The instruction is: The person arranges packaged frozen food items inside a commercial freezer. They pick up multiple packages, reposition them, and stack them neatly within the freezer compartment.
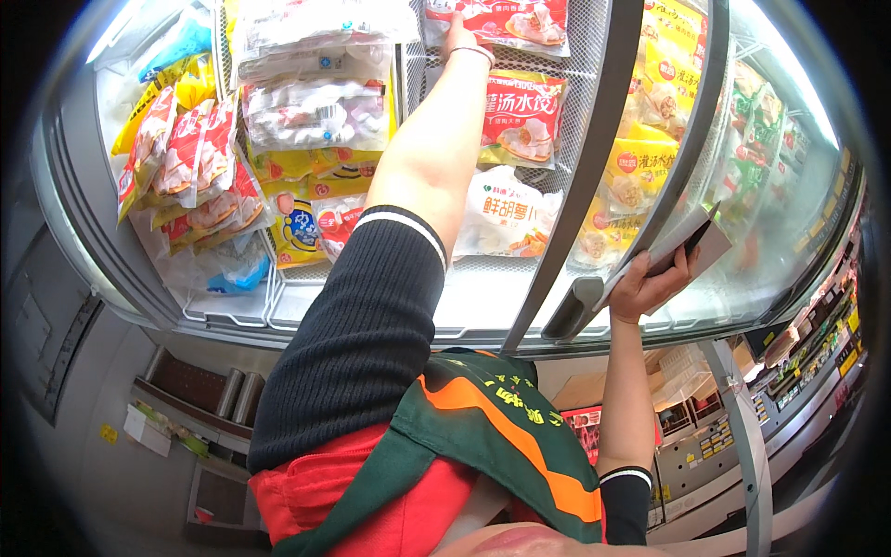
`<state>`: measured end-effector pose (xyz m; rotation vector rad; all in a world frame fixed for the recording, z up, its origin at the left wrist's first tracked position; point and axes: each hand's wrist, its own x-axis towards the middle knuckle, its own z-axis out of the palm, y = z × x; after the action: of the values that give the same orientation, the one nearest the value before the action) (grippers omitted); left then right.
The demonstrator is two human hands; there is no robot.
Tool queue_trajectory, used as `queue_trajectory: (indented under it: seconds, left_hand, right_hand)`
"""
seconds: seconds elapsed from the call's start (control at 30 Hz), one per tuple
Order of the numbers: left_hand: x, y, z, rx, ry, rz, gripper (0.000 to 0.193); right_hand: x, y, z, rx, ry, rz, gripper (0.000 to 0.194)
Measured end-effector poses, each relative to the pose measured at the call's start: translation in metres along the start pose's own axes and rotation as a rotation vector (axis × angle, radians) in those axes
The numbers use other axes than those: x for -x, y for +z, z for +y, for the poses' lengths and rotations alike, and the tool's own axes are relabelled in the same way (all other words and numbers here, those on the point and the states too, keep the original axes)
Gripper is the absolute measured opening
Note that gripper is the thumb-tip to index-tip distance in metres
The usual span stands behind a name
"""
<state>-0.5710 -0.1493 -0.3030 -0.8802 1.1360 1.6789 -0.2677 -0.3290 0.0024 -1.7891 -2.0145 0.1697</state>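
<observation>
My left hand reaches deep into a lit chest freezer. Its thumb lies on the front of a red dumpling bag, and its other fingers are mostly hidden by the bag. Below it are another red dumpling bag and a white bag with a carrot picture. My right hand holds an open paper booklet with a dark, pointed item, perhaps a pen, against it. This hand is beside the grey handle of the sliding glass door, over its frame.
White-backed bags are stacked left of my arm. Red bags lean in the far-left wire basket. Yellow dumpling bags lie behind the glass. Dark door frames cross the freezer. A metal post stands at lower right, near store shelves.
</observation>
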Motion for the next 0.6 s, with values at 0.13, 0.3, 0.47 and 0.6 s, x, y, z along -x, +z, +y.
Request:
queue_trajectory:
  seconds: [0.13, 0.3, 0.47, 0.6]
  left_hand:
    - [0.001, 0.002, 0.003, 0.021, -0.009, -0.034, 0.045]
    - [0.002, 0.003, 0.005, 0.057, -0.005, -0.085, 0.04]
    - [0.024, 0.014, 0.006, 0.085, 0.012, -0.217, 0.037]
    - [0.087, 0.019, 0.007, -0.045, 0.21, -0.385, 0.029]
  right_hand:
    - [-0.001, -0.001, -0.001, 0.015, 0.0, -0.002, 0.053]
    - [-0.001, 0.001, -0.003, -0.015, 0.016, 0.012, 0.052]
    - [0.0, 0.001, -0.002, -0.008, 0.0, 0.01, 0.051]
    - [0.0, 0.002, -0.001, 0.009, -0.005, 0.022, 0.052]
